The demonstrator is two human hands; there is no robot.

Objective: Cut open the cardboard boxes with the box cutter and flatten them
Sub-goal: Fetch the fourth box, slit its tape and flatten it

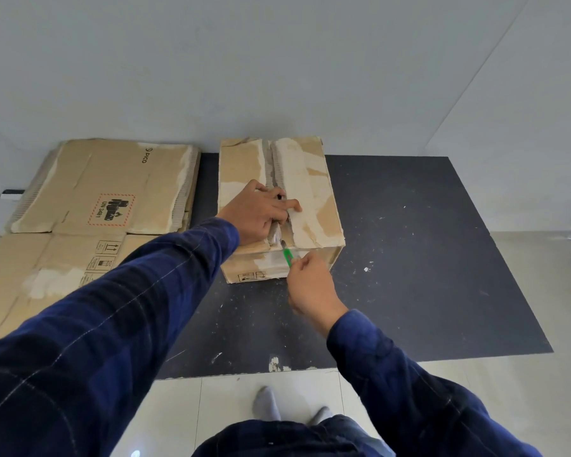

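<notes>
Cutting is under way on the box point(310, 179). Flat boxes point(106, 186) are already lying well left of the left hand, stacked and overlapping, so part of the job is looking done. The current box is sitting as a full cuboid under the left hand point(257, 212), on the black mat point(426, 258). Its top seam is running away from the hands and looking split, with ragged grey tape showing along it.

Right hand point(312, 288) is pinching the green cutter point(288, 257) in curled fingers. The blade end is touching the box's near top edge, just below the heel of the left hand. Left hand is bearing down across the seam with fingers bent, one fingertip lying on the right flap. Can't tell whether it's gripping a flap edge or only pressing.

Remaining, judging from this: finishing the near-end tape, opening the flaps, slitting the bottom seam, collapsing.

Material is brown corrugated board, with the outer paper torn off in pale patches and fluted edges showing on the flat stack. The mat is matte and scuffed with white flecks.
</notes>
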